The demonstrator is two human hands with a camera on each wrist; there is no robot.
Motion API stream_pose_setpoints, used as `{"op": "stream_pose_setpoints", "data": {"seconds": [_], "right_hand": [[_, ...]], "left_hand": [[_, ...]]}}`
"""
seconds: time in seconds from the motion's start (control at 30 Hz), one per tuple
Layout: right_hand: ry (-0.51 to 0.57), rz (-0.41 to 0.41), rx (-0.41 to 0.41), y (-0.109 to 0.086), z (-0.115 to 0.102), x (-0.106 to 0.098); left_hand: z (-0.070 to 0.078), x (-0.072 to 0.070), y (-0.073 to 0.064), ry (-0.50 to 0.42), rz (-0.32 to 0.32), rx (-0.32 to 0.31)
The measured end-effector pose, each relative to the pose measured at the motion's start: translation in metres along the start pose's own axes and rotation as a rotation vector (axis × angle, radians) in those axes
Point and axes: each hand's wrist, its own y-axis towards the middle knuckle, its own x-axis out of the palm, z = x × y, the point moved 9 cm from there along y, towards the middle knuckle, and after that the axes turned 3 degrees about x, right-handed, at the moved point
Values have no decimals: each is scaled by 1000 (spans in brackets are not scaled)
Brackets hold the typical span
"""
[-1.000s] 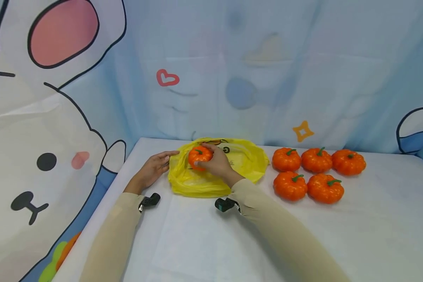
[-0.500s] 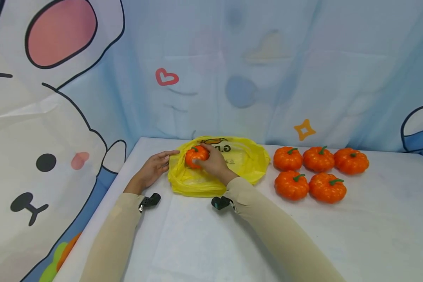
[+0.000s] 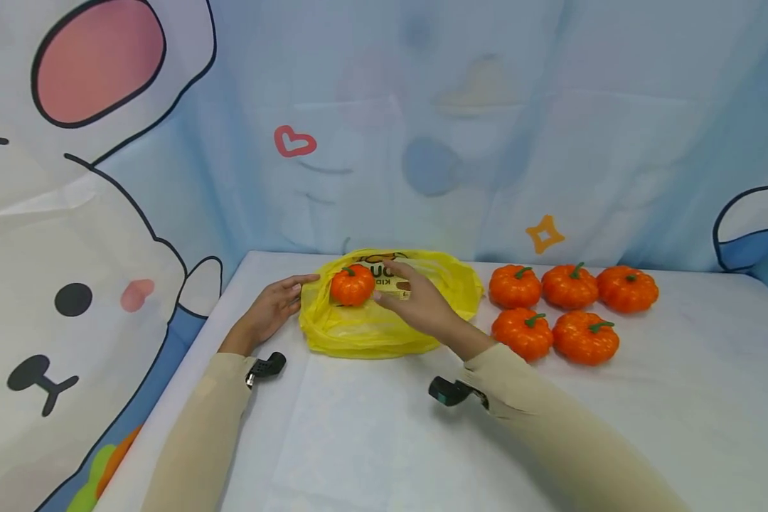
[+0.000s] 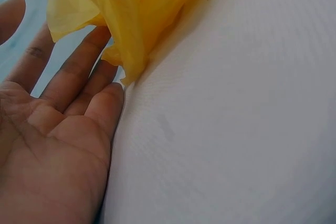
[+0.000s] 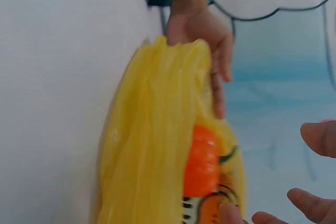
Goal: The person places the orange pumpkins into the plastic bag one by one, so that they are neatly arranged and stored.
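A yellow plastic bag (image 3: 384,341) with dark print lies spread open on the table. Inside it, at the left, sits a small orange pumpkin (image 3: 352,286) with a green stem. My left hand (image 3: 272,308) rests against the bag's left edge, its fingers nearly straight behind the plastic in the left wrist view (image 4: 58,145). Just right of the pumpkin, over the bag, my right hand (image 3: 419,299) has its thumb and fingers spread with nothing between them. In the right wrist view the pumpkin (image 5: 202,163) shows partly behind the bag's near side.
Several more orange pumpkins stand in two rows right of the bag, among them a front one (image 3: 586,338) and a back one (image 3: 627,289). The white table (image 3: 358,441) meets a printed blue curtain (image 3: 384,178) behind. A printed cloth (image 3: 70,320) hangs at the left.
My right hand has let go of the pumpkin in the bag and drawn back to the right. The pumpkin stays at the bag's left side. My left hand keeps its place at the edge.
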Motion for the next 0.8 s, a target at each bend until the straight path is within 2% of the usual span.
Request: {"op": "stream_pose_setpoints", "data": {"seconds": [0.07,0.13,0.27,0.33,0.4,0.5,0.63,0.73,0.8], "right_hand": [[-7,31,-60,-27,-2,-19],[-4,115,-159,-58,-1,-45],[32,426,-326,-123,15,-114],[29,583,-337,-152,31,-149],[19,685,-250,-174,55,-179],[-44,789,-54,-197,91,-214],[-94,888,207,-211,138,-251],[-86,870,327,-205,172,-268],[-79,788,370,-196,194,-275]], "left_hand": [[0,-1,-1,-9,1,1],[-1,-1,-1,-19,-6,1],[-2,2,-1,-13,-21,7],[-3,3,-1,-5,-19,7],[-3,2,-2,-2,-10,6],[-1,3,-2,-3,-15,14],[4,4,-1,-1,-36,31],[4,3,-2,-5,-42,26],[3,4,-3,4,-51,25]]}}
